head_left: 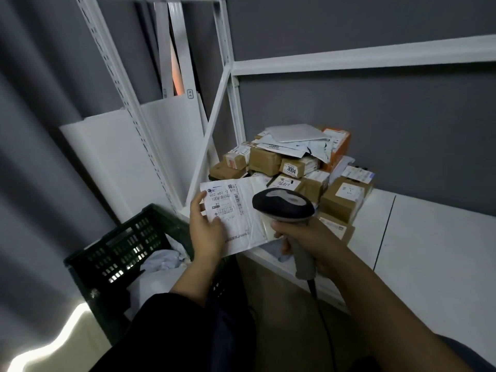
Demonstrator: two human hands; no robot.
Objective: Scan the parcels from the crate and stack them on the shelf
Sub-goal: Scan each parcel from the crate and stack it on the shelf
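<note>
The left hand [206, 229] holds a flat white parcel [241, 218] by its left edge. Its thumb lies on the label face, and the fingers beneath the parcel are hidden. The right hand [303, 237] is wrapped round the grey handle of a barcode scanner [283, 204], with its fingertips concealed behind the handle. The scanner head sits in front of the parcel's right part and covers it. Most of the label print is too small to read. The cable [322, 318] drops from the handle and is hard to follow against the dark floor.

Beyond both hands, a pile of parcels [295, 162] lies on the white shelf [429, 237]: brown cartons, grey mailers and one orange box. The scanner and right hand mask the pile's near edge.

Below and left of the left hand stands a black crate [120, 251] holding pale bags [163, 259]. The left forearm covers its right side. Above the left hand rise the white uprights [230, 76] of the shelf. Left of these, white panels [107, 157] lean against a grey curtain [40, 130].
</note>
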